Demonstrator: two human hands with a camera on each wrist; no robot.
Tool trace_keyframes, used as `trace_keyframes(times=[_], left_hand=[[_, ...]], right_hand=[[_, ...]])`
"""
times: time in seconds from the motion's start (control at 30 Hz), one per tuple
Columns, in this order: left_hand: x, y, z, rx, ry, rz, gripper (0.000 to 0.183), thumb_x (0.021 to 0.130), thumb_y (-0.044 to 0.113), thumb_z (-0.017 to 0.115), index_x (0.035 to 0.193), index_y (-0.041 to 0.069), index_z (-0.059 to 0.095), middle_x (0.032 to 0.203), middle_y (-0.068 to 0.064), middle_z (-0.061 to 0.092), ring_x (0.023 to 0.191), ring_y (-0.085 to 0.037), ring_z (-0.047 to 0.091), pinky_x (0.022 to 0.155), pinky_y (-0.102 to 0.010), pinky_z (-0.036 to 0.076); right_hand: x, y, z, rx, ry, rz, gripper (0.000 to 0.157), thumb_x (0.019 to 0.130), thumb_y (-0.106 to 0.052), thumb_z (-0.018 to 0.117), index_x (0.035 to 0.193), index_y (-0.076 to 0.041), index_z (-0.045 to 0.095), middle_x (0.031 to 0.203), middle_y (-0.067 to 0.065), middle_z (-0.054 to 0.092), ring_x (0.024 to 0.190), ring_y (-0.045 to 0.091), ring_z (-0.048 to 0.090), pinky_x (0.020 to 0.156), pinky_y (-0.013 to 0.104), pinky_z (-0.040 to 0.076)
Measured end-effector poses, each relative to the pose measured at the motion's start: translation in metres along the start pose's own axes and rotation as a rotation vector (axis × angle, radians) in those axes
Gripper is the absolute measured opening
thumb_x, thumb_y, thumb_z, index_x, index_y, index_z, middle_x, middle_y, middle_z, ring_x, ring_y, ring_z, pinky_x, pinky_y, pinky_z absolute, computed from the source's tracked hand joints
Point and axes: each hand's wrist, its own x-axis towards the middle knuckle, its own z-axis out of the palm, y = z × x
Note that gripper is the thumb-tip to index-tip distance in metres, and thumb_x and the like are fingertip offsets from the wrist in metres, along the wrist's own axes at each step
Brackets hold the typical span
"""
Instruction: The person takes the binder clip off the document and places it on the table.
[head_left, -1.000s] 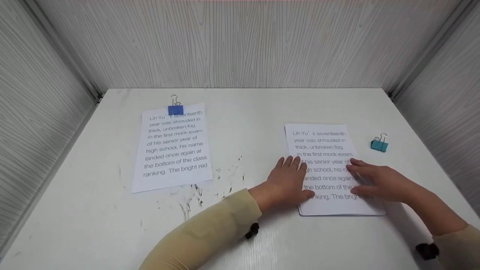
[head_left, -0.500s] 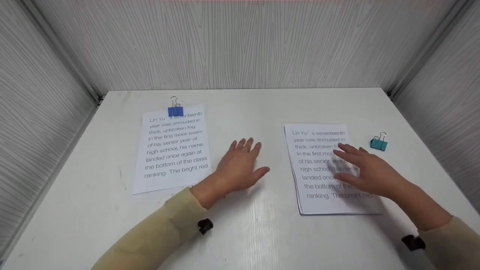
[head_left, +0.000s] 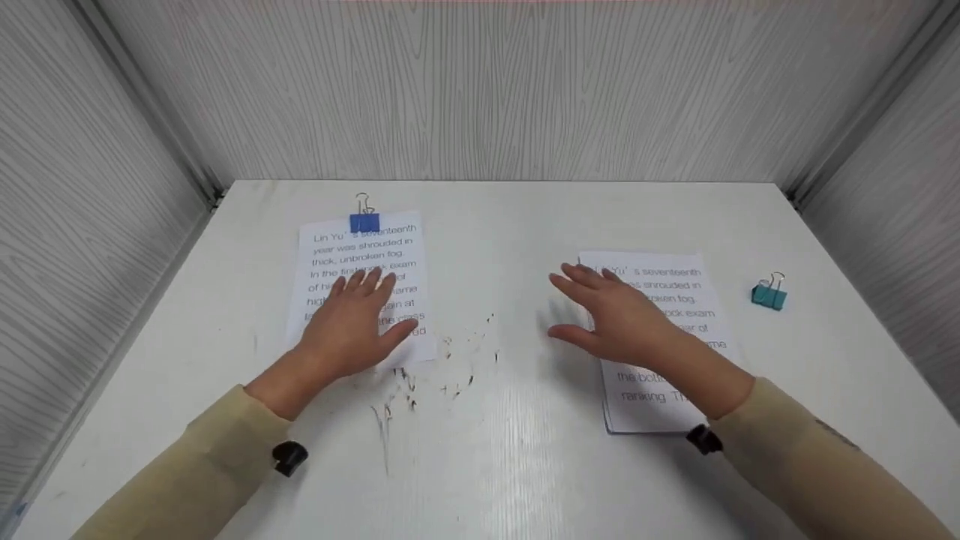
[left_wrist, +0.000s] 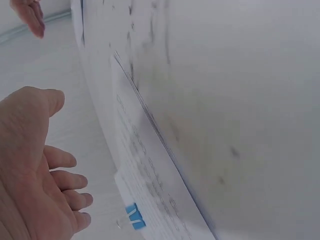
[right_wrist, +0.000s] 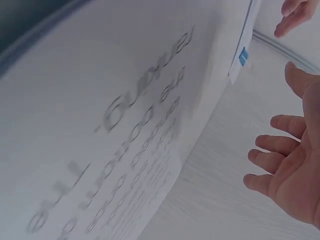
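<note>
On the left of the white table lies a stack of printed paper (head_left: 322, 247) with a blue binder clip (head_left: 364, 223) at its top edge. My left hand (head_left: 345, 326) hovers above this stack, fingers spread and holding nothing; the left wrist view shows a gap between palm and paper. A second printed stack (head_left: 652, 416) lies on the right without a clip. Over its left side my right hand (head_left: 619, 315) is raised, fingers extended and nothing in them. To the right of that stack stands a teal binder clip (head_left: 769, 295), its wire handles up.
Dark scuff marks (head_left: 409, 390) streak the white table (head_left: 510, 465) between the two stacks. Grey wood-grain panels (head_left: 495, 90) enclose the table at the back and both sides. A small dark device (head_left: 289, 457) sits at each wrist.
My left hand has left the right stack's edge and moved left to above the clipped stack. My right hand has lifted and moved leftward. Both stacks and clips stay in place on the table.
</note>
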Motion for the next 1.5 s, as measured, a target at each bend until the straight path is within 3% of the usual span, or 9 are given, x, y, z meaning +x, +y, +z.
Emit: trace_keyframes(times=[0.3,0.57,0.97,1.27,1.5], left_hand=[[-0.027,-0.058,-0.010,0.021,0.019,-0.020,0.086,0.104,0.054,0.059,0.160,-0.008,0.037,0.165,-0.032,0.032,0.155,-0.052,0.025,0.127,-0.064,0.013],[-0.039,-0.087,-0.005,0.009,-0.032,-0.036,0.090,0.103,0.058,0.060,0.162,-0.005,0.035,0.167,-0.031,0.029,0.155,-0.054,0.022,0.127,-0.065,0.013],[-0.041,-0.098,-0.001,0.074,-0.088,0.001,0.093,0.103,0.063,0.056,0.165,-0.002,0.031,0.170,-0.030,0.024,0.156,-0.054,0.018,0.125,-0.068,0.014],[-0.041,-0.100,0.006,0.033,-0.169,0.036,0.090,0.104,0.063,0.052,0.165,0.001,0.033,0.170,-0.028,0.024,0.156,-0.054,0.017,0.126,-0.067,0.016],[-0.043,-0.104,0.009,-0.001,-0.184,0.026,0.090,0.103,0.061,0.055,0.164,-0.001,0.034,0.170,-0.030,0.024,0.156,-0.054,0.018,0.125,-0.066,0.017]], right_hand=[[0.062,-0.049,0.025,-0.005,-0.034,-0.050,0.076,0.103,-0.053,0.065,0.164,-0.012,0.043,0.168,0.014,0.039,0.156,0.033,0.034,0.128,0.052,0.025],[0.093,-0.083,0.045,-0.031,-0.100,-0.041,0.077,0.105,-0.054,0.062,0.166,-0.016,0.038,0.172,0.012,0.031,0.158,0.032,0.029,0.128,0.051,0.023],[0.117,-0.117,0.075,-0.153,-0.297,-0.038,0.089,0.102,-0.070,0.051,0.172,-0.028,0.017,0.178,0.003,0.008,0.164,0.026,0.009,0.130,0.054,0.015],[0.119,-0.123,0.086,-0.151,-0.378,-0.094,0.083,0.105,-0.069,0.044,0.172,-0.026,0.021,0.178,0.001,0.011,0.164,0.027,0.010,0.130,0.053,0.014],[0.121,-0.128,0.089,-0.159,-0.399,-0.129,0.081,0.107,-0.067,0.041,0.171,-0.021,0.023,0.177,0.004,0.015,0.163,0.024,0.013,0.131,0.046,0.015]])
